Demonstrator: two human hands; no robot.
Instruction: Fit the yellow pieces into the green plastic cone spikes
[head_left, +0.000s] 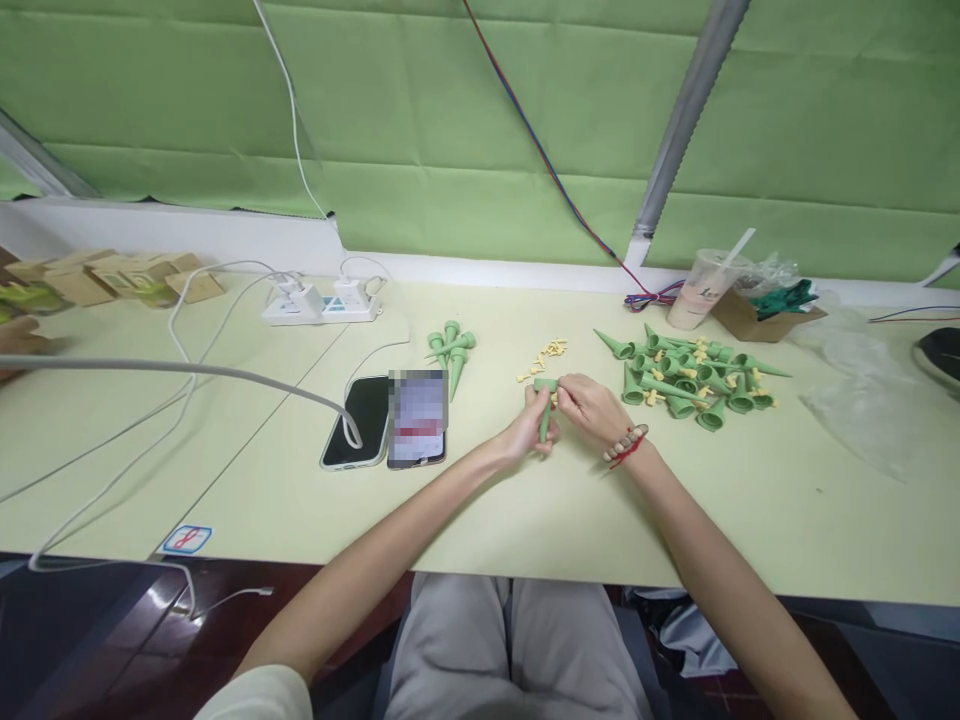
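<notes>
Left hand (531, 430) wrapped around a green cone (546, 412), held point-down just above the bench (525, 520). Right hand (592, 405) pinches at the cone's wide top end. Beyond: loose yellow pieces (546, 356); cone pile (686, 375) to the right, small cone group (451, 352) to the left.

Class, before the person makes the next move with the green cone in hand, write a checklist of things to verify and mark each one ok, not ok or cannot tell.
1. Green cone gripped by left hand: ok.
2. Right hand at the cone's wide top end: ok.
3. Small yellow pieces lie just beyond the hands: ok.
4. A yellow piece held in the right fingers: cannot tell.
5. Large cone pile to the right, smaller cone group to the left, kept apart: ok.
6. Two phones and white cable apart from the hands: ok.
</notes>
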